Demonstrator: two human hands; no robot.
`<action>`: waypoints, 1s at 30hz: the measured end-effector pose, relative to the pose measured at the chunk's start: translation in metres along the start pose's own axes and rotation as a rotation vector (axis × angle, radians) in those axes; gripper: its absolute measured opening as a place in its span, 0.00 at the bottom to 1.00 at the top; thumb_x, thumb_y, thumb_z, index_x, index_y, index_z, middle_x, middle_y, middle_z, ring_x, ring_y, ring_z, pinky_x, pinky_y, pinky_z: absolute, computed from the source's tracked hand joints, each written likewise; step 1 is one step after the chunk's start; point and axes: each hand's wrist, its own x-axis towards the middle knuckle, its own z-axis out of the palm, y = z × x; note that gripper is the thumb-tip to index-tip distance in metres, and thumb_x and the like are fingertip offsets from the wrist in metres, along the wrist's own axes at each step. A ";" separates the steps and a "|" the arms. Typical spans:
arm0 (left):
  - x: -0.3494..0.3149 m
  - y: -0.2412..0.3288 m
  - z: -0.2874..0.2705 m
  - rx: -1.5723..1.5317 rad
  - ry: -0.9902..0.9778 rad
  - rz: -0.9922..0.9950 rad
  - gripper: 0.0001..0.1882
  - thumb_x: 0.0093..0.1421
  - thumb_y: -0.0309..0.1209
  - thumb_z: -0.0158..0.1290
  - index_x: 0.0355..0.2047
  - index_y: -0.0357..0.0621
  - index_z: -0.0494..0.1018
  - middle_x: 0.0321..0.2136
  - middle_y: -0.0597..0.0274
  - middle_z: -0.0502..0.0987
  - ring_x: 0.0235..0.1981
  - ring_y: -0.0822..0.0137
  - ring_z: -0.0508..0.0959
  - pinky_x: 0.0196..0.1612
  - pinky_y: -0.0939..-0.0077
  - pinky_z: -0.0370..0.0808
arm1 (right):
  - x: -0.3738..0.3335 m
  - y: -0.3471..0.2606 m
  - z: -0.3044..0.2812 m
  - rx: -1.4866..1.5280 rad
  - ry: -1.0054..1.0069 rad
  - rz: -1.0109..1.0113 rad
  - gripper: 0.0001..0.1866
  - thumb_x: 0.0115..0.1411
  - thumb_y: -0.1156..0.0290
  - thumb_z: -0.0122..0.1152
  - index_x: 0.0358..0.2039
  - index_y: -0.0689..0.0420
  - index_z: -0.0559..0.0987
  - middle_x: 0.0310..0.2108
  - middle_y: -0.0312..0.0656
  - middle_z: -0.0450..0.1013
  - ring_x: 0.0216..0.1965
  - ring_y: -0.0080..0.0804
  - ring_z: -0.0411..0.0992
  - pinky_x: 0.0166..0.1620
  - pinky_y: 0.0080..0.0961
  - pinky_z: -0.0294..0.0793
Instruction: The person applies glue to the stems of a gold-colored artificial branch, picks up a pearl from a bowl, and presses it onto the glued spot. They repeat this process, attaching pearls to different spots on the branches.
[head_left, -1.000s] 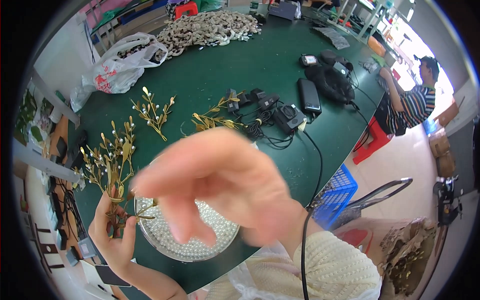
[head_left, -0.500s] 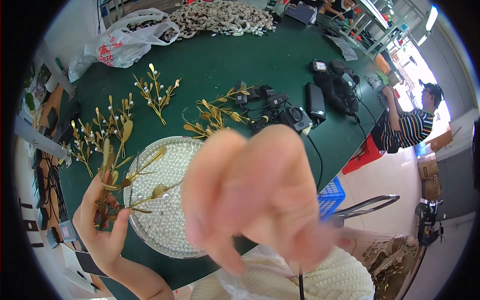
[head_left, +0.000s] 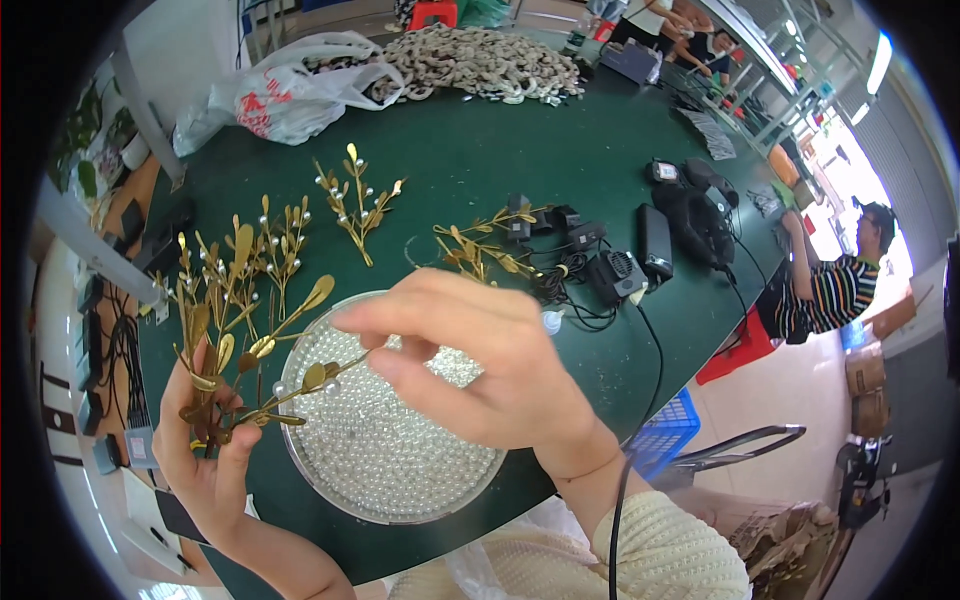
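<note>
My left hand (head_left: 215, 470), at the left, pinches a gold leaf branch (head_left: 262, 347) by its lower stems between thumb and fingers. The branch has flat gold leaves on thin twigs, with a pearl bead (head_left: 333, 387) showing beside one twig. My right hand (head_left: 485, 355) reaches over the round tray (head_left: 395, 519), which holds many loose white pearl beads (head_left: 385, 460). Its thumb and index finger close around the thin end of one twig of the branch. Whether a bead is between those fingertips cannot be made out.
Several pearl-dotted gold branches (head_left: 358, 210) lie on the green table (head_left: 480, 160). More gold branches (head_left: 475, 250) rest beside black adapters and cables (head_left: 610, 275). Farther back are a plastic bag (head_left: 290, 100) and a heap of pale pieces (head_left: 480, 65). A person in stripes (head_left: 835, 295) sits at the right.
My right hand has drawn back from close to the camera, down to the twig end over the tray. My left hand still holds the branch. The view has shifted slightly.
</note>
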 end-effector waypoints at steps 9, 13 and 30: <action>0.003 0.008 0.003 0.033 0.015 0.089 0.38 0.47 0.50 0.60 0.50 0.33 0.66 0.34 0.58 0.76 0.26 0.75 0.73 0.27 0.85 0.70 | -0.001 0.011 -0.003 -0.053 -0.098 -0.052 0.06 0.49 0.77 0.62 0.29 0.60 0.78 0.24 0.37 0.72 0.19 0.24 0.68 0.19 0.17 0.66; 0.004 0.007 -0.001 0.002 0.016 0.033 0.38 0.48 0.51 0.59 0.51 0.35 0.66 0.32 0.60 0.76 0.24 0.75 0.71 0.25 0.86 0.67 | 0.000 0.012 0.001 -0.030 -0.034 -0.112 0.04 0.48 0.77 0.62 0.27 0.58 0.78 0.22 0.36 0.71 0.17 0.23 0.66 0.17 0.18 0.62; 0.012 0.013 0.018 -0.092 0.109 0.010 0.41 0.53 0.61 0.45 0.55 0.38 0.62 0.31 0.69 0.70 0.23 0.81 0.59 0.25 0.88 0.52 | -0.006 0.007 -0.006 -0.111 -0.055 -0.075 0.04 0.49 0.74 0.60 0.24 0.58 0.74 0.22 0.39 0.69 0.22 0.37 0.70 0.25 0.29 0.67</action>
